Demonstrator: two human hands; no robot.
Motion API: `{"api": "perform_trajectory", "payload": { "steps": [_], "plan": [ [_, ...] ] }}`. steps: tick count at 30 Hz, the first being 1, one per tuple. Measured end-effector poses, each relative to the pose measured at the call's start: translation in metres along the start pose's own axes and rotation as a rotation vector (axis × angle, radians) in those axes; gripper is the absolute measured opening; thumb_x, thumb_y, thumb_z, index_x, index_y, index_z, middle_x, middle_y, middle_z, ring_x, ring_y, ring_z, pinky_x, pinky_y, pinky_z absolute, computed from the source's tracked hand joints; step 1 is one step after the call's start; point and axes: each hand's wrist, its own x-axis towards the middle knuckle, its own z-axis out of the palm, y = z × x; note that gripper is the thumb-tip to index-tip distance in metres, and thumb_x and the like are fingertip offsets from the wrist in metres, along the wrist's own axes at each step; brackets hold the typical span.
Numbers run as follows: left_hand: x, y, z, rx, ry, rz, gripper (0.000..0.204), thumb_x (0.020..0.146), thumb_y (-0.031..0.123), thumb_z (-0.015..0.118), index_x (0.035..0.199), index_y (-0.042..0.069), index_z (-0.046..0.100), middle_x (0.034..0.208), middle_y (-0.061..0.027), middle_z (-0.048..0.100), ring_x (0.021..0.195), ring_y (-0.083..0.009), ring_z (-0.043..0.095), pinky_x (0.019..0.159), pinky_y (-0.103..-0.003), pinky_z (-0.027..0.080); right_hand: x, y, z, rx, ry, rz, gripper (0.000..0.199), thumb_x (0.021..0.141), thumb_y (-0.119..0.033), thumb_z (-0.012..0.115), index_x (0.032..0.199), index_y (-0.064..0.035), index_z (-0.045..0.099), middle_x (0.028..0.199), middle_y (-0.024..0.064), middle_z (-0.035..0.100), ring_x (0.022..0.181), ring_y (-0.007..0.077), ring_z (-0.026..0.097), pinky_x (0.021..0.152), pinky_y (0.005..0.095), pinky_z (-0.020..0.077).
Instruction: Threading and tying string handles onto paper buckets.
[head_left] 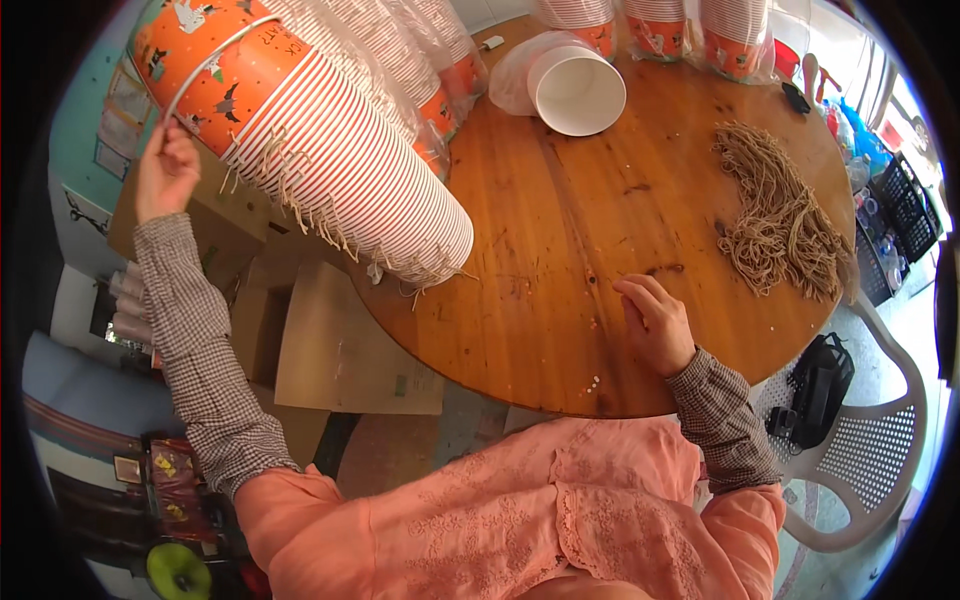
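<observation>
A long nested stack of paper buckets (350, 180) leans at the left of the table, white rims striped with orange. The end bucket (205, 75) is orange with Halloween figures, and a pale curved handle (215, 60) crosses it. My left hand (168, 165) is closed at the lower end of this handle, fingers pinched together. Short tan twine ends (310, 205) hang along the stack's rims. Over the table's front part, my right hand (660, 325) has loosely bent fingers, with nothing visible in them. A white bucket (578, 92) lies on its side, mouth facing me.
A heap of tan twine (780, 215) lies on the right of the round wooden table (540, 250). More plastic-wrapped bucket stacks (735, 40) stand along the back. Below left is an open cardboard box (350, 340); a plastic chair (870, 440) holds a black bag (825, 380).
</observation>
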Motion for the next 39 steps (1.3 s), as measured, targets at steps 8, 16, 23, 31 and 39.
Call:
{"api": "perform_trajectory", "payload": {
  "steps": [8, 16, 23, 31, 39],
  "plan": [
    [0.0, 0.019, -0.02, 0.608, 0.395, 0.746, 0.017, 0.088, 0.019, 0.067, 0.093, 0.005, 0.06, 0.074, 0.0005, 0.055, 0.065, -0.0088, 0.053, 0.061, -0.023, 0.047, 0.014, -0.004, -0.011, 0.079, -0.052, -0.03, 0.02, 0.083, 0.002, 0.056, 0.102, -0.0011, 0.063, 0.096, 0.0147, 0.063, 0.078, 0.0327, 0.064, 0.065, 0.0361, 0.0528],
    [0.026, 0.025, 0.069, 0.951, 0.264, 0.917, 0.058, 0.091, 0.034, 0.062, 0.133, -0.004, 0.049, 0.136, -0.0151, 0.051, 0.126, -0.0222, 0.046, 0.107, -0.036, 0.032, 0.095, 0.011, -0.016, 0.141, 0.02, 0.009, 0.015, 0.087, 0.0, 0.055, 0.101, 0.0006, 0.063, 0.09, 0.0132, 0.062, 0.069, 0.0254, 0.062, 0.062, 0.0313, 0.0505],
    [0.033, 0.009, 0.064, 0.92, 0.254, 0.85, 0.052, 0.094, 0.034, 0.058, 0.131, -0.003, 0.052, 0.137, -0.0132, 0.05, 0.123, -0.02, 0.049, 0.102, -0.03, 0.039, 0.085, 0.076, 0.017, 0.278, 0.013, 0.271, 0.017, 0.091, -0.005, 0.054, 0.105, 0.0012, 0.062, 0.094, 0.0109, 0.065, 0.075, 0.0181, 0.063, 0.067, 0.028, 0.0511],
    [-0.06, -0.178, 0.142, 1.253, -0.29, 1.411, 0.031, 0.091, 0.003, 0.057, 0.119, -0.01, 0.053, 0.119, -0.0204, 0.059, 0.113, -0.0304, 0.055, 0.102, -0.041, 0.04, 0.087, 0.131, 0.015, 0.152, 0.105, 0.4, 0.019, 0.091, -0.009, 0.056, 0.106, 0.0014, 0.062, 0.085, 0.0092, 0.066, 0.069, 0.014, 0.063, 0.064, 0.0272, 0.0502],
    [-0.006, -0.456, 0.124, 0.956, -0.273, 0.495, 0.037, 0.086, 0.009, 0.064, 0.122, 0.001, 0.056, 0.12, -0.0112, 0.059, 0.11, -0.024, 0.057, 0.094, -0.033, 0.046, 0.151, 0.19, 0.038, 0.163, 0.325, 0.474, 0.02, 0.087, -0.012, 0.06, 0.103, 0.0001, 0.064, 0.084, 0.0113, 0.068, 0.072, 0.0198, 0.065, 0.067, 0.03, 0.0519]
  ]
}}
